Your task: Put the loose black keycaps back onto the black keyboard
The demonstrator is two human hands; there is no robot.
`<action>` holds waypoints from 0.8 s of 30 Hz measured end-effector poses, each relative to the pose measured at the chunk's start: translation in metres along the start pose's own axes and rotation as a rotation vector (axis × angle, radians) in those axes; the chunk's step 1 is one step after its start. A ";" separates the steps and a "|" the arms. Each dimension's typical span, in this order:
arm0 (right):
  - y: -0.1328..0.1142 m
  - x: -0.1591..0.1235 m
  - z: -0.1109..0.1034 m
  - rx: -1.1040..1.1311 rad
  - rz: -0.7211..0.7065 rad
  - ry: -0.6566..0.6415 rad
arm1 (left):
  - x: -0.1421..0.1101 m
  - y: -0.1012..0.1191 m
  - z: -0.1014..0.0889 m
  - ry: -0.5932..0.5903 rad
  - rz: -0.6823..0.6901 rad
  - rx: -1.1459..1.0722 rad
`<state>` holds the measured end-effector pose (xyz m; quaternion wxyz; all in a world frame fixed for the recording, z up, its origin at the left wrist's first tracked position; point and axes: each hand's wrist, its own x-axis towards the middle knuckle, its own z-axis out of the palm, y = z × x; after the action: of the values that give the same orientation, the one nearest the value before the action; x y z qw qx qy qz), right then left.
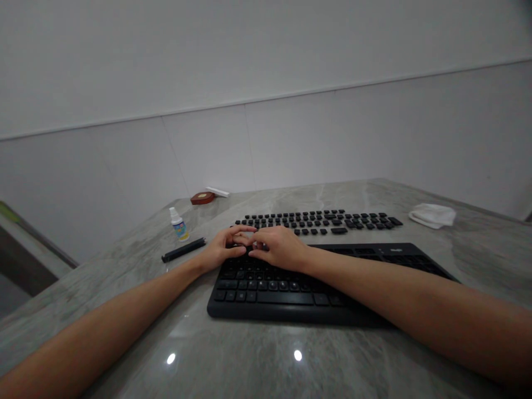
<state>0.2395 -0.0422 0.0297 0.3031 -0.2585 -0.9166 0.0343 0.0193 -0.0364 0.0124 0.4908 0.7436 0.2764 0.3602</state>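
A black keyboard (286, 313) lies flat on the grey table, its lower rows of keys fitted and open key sockets showing on its right part. Over its upper left part, my left hand (224, 246) curls its fingers, thumb low, beside the right fingertips. My right hand (282, 246) reaches across from the right with thumb and fingers pinched together. Both sets of fingertips meet above the upper key rows; anything small between them is hidden. Behind the keyboard, loose black keycaps (338, 230) are laid out in rows, partly covered by my hands.
Left of the keyboard are a long black strip-like object (183, 250) and a small white spray bottle (178, 226) with a coloured label. Farther back lie a dark red box (202, 198) and a white bar (218, 192). A folded white cloth (432, 215) rests at the right. A wall bounds the table behind.
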 end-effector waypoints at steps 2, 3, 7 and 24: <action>0.000 0.000 0.000 -0.006 -0.019 0.009 | 0.000 0.001 0.001 -0.012 0.006 -0.010; -0.001 0.000 0.000 -0.009 -0.029 0.013 | 0.000 0.001 0.001 -0.017 0.005 -0.019; -0.005 -0.001 -0.001 0.052 -0.050 0.001 | -0.001 0.004 0.003 -0.034 -0.013 -0.022; -0.006 -0.004 -0.005 0.278 -0.178 -0.217 | -0.002 0.013 0.008 0.057 0.105 0.337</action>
<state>0.2424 -0.0495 0.0333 0.2372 -0.1266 -0.9496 0.1612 0.0257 -0.0467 0.0223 0.3318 0.8181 0.3074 0.3551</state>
